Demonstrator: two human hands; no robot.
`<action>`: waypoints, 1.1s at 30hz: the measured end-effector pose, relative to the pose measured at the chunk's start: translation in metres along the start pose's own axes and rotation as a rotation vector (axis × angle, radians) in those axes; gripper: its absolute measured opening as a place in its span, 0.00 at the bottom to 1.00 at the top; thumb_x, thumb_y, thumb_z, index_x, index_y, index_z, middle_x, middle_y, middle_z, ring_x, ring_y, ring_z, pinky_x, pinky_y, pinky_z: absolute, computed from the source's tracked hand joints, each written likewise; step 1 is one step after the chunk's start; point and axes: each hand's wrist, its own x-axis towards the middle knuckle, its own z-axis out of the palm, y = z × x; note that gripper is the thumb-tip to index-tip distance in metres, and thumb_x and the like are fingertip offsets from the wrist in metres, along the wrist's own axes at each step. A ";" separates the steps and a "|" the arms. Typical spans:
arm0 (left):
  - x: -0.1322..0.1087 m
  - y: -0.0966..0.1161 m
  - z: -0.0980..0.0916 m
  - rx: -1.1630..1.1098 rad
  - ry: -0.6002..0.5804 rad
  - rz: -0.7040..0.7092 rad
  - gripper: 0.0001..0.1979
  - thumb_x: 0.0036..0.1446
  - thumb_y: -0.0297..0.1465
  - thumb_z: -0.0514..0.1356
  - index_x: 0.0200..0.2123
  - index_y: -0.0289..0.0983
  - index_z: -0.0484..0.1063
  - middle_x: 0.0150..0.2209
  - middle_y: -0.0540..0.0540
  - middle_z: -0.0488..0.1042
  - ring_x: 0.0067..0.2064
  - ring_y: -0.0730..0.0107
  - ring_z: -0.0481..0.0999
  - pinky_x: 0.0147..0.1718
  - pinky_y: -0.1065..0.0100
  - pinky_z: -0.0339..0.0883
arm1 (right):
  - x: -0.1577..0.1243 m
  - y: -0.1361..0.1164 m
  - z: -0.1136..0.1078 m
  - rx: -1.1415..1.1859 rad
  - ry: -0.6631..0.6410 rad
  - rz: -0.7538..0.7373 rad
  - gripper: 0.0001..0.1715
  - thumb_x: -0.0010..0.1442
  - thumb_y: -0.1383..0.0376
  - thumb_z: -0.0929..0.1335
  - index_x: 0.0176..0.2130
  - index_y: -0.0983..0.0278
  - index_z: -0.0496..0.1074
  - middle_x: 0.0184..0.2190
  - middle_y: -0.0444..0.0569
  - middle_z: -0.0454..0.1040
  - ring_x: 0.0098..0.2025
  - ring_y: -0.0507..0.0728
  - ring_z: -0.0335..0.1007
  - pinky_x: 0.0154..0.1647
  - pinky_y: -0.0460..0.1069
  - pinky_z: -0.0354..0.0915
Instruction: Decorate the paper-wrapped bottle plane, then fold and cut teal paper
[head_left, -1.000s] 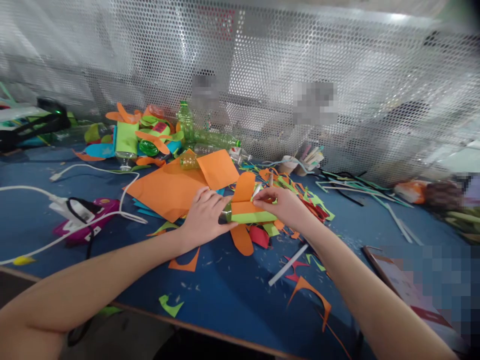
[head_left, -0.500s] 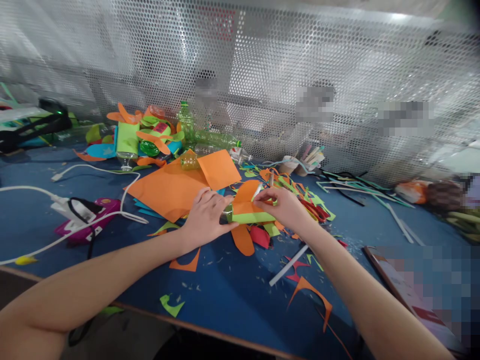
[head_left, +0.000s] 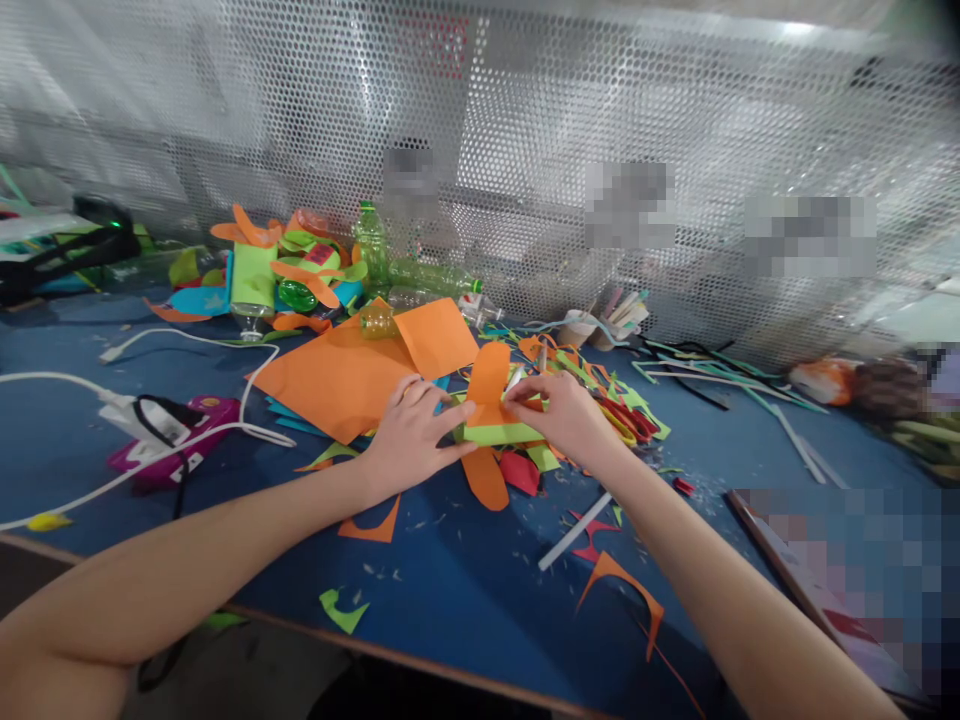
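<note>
**A rolling bottle could skew the flaps**

Your wrapped bottle (head_left: pixel 496 434) lies just right of the large orange sheet (head_left: pixel 322 375). Your left hand (head_left: pixel 420 430) is half curled around the bottle end closest to that sheet, thumb on one side and fingers on the other. Your right hand (head_left: pixel 559 412) has its fingertips drawn together at the orange paper on top; whether anything small is pinched there, I cannot tell.

The likeliest trouble is rolling: the bottle looks round, so if your left hold slackens while your right presses, it could turn and drag the far flap (head_left: pixel 489 370) and near flap (head_left: pixel 486 482) askew. Pressing hard might crease the paper too. The red piece (head_left: pixel 520 473), right of the sheet and nearer you, could catch underneath. A dropped right forearm might nudge the white stick (head_left: pixel 574 532), farther right and nearer still.
</note>
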 end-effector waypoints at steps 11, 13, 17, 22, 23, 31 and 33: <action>0.001 0.000 0.000 -0.015 0.005 0.004 0.18 0.60 0.45 0.55 0.49 0.43 0.67 0.42 0.44 0.70 0.47 0.59 0.66 0.54 0.51 0.53 | -0.023 0.007 -0.028 -0.185 0.383 -0.193 0.10 0.60 0.68 0.63 0.38 0.61 0.74 0.35 0.50 0.76 0.40 0.59 0.71 0.44 0.56 0.66; 0.001 0.000 0.000 -0.016 0.000 0.002 0.17 0.59 0.44 0.55 0.49 0.43 0.67 0.42 0.44 0.70 0.47 0.59 0.66 0.55 0.52 0.52 | -0.035 0.006 -0.023 -0.184 0.303 -0.290 0.15 0.62 0.70 0.61 0.43 0.61 0.73 0.40 0.51 0.77 0.44 0.59 0.71 0.48 0.56 0.66; 0.001 0.000 0.002 -0.002 -0.009 -0.007 0.19 0.59 0.45 0.55 0.49 0.43 0.68 0.42 0.44 0.70 0.47 0.58 0.66 0.55 0.52 0.52 | -0.055 0.013 0.002 -0.395 0.059 -0.465 0.23 0.62 0.72 0.59 0.56 0.66 0.67 0.53 0.56 0.71 0.54 0.61 0.66 0.55 0.58 0.64; 0.002 0.000 0.003 0.001 -0.033 -0.044 0.21 0.58 0.47 0.56 0.49 0.40 0.67 0.42 0.44 0.71 0.48 0.57 0.66 0.55 0.52 0.52 | -0.058 0.027 0.014 -0.611 0.061 -0.427 0.24 0.61 0.73 0.60 0.56 0.75 0.65 0.55 0.63 0.69 0.55 0.65 0.64 0.56 0.60 0.64; 0.002 0.001 0.002 -0.007 -0.035 -0.046 0.21 0.58 0.47 0.56 0.49 0.39 0.67 0.42 0.44 0.71 0.48 0.57 0.66 0.56 0.52 0.52 | -0.056 0.026 0.013 -0.610 0.086 -0.413 0.23 0.61 0.72 0.60 0.55 0.76 0.67 0.53 0.63 0.70 0.54 0.65 0.66 0.55 0.60 0.65; 0.002 0.000 0.001 0.009 -0.014 -0.019 0.19 0.59 0.45 0.55 0.48 0.41 0.68 0.43 0.43 0.71 0.48 0.58 0.66 0.56 0.53 0.52 | -0.034 0.007 0.000 -0.327 0.083 -0.409 0.17 0.65 0.69 0.60 0.50 0.65 0.70 0.46 0.54 0.74 0.47 0.59 0.69 0.49 0.55 0.68; 0.002 0.000 0.002 0.014 -0.019 -0.012 0.19 0.59 0.45 0.55 0.49 0.42 0.68 0.43 0.44 0.70 0.48 0.58 0.66 0.55 0.52 0.53 | -0.030 0.008 0.001 -0.305 0.059 -0.429 0.16 0.64 0.70 0.60 0.48 0.64 0.72 0.45 0.53 0.74 0.47 0.59 0.68 0.48 0.56 0.68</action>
